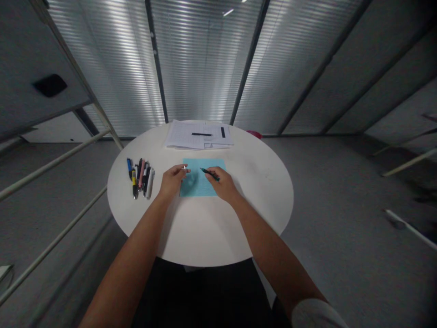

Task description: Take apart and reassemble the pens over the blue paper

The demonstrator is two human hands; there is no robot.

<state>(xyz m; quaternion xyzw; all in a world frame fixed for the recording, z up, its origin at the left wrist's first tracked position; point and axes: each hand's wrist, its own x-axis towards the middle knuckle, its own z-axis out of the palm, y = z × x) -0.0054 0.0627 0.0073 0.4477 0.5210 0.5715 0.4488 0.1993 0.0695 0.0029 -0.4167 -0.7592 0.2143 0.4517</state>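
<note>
In the head view a light-blue sheet (196,187) lies flat before me on the round white table (262,196). My right hand (223,183) is closed on a dark green pen (210,174), whose tip points left over the sheet. Over the sheet's left edge, my left hand (173,176) pinches a small whitish, shiny piece (185,168) between thumb and fingers. It is too small to name for certain. A gap of bare sheet separates the two hands.
Several pens and markers (140,175) lie bunched at the table's left. At the back is a stack of white papers (180,134) with a black pen (202,134) on it. A pale metal frame (61,159) stands left of the table; blinds (201,59) hang behind.
</note>
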